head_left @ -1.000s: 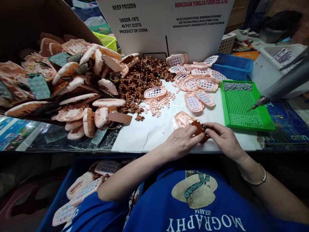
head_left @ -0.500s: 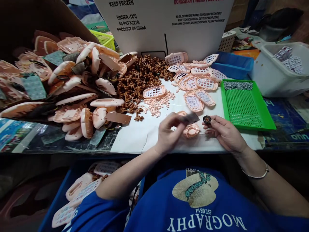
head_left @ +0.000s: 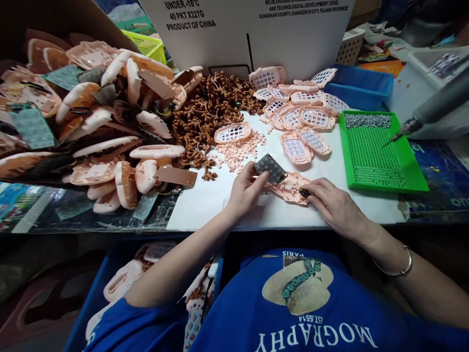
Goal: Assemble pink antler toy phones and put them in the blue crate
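Note:
My left hand (head_left: 249, 188) pinches a dark circuit board (head_left: 270, 169) by its near left edge, tilted over the left part of a pink shell (head_left: 290, 191). That shell lies on the white sheet in front of me, with thin wires across it. Between the thumb and fingers of my right hand (head_left: 331, 203) is a small round black part (head_left: 304, 192), held at the shell's right end. Two pink shells with hole grids (head_left: 296, 148) rest just beyond.
Brown branched pieces (head_left: 216, 107) and small pink rings (head_left: 240, 154) lie left of centre. Shells with boards (head_left: 120, 127) are heaped at left. A green tray (head_left: 379, 161) holds screws; a screwdriver (head_left: 421, 117) hangs over it. A blue bin (head_left: 361, 88) stands behind.
My left hand has turned the board flatter over the shell. The right hand has brought the round part left and down onto the shell's end. The screwdriver has come into view at right.

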### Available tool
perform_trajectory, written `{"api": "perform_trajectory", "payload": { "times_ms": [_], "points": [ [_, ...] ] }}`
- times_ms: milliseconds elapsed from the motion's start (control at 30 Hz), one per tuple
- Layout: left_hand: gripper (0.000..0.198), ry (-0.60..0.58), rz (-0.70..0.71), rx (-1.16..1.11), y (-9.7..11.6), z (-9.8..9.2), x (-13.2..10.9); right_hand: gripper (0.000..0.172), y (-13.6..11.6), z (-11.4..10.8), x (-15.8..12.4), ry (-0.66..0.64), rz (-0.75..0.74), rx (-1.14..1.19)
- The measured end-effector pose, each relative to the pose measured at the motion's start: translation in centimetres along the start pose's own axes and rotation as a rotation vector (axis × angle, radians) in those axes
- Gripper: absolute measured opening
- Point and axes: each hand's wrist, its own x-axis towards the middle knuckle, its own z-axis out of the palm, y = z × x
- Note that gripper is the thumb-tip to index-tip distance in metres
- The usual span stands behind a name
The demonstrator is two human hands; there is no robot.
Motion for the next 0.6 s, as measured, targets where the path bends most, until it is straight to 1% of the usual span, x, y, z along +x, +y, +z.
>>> {"api": "perform_trajectory", "payload": {
  "times_ms": [67,133,233,300,367,433,600],
  "points": [
    [0.025,0.047,0.032,0.021,0.3,0.2,-0.5,0.028,0.3,0.0,-0.2,-0.005,-0.004,-0.097],
    [0.023,0.087,0.085,0.057,0.6,0.5,-0.7,0.031,0.3,-0.1,-0.4,-0.030,-0.012,-0.248],
    [0.020,0.095,0.110,0.051,0.8,1.1,-0.8,0.034,-0.1,-0.1,-0.2,-0.079,-0.055,-0.476],
    [0.021,0.085,0.088,0.013,0.8,1.5,-0.8,0.034,-0.4,-0.3,0.0,-0.085,-0.104,-0.557],
    [0.022,0.079,0.067,-0.008,0.7,1.7,-0.9,0.035,-0.4,-0.4,0.3,-0.097,-0.144,-0.576],
    [0.025,0.081,0.053,-0.006,0.6,1.9,-1.0,0.034,-0.2,-0.6,0.7,-0.136,-0.176,-0.562],
    [0.029,0.081,0.027,-0.009,0.5,2.0,-1.1,0.025,0.2,-1.4,1.8,-0.238,-0.200,-0.498]
  ]
}}
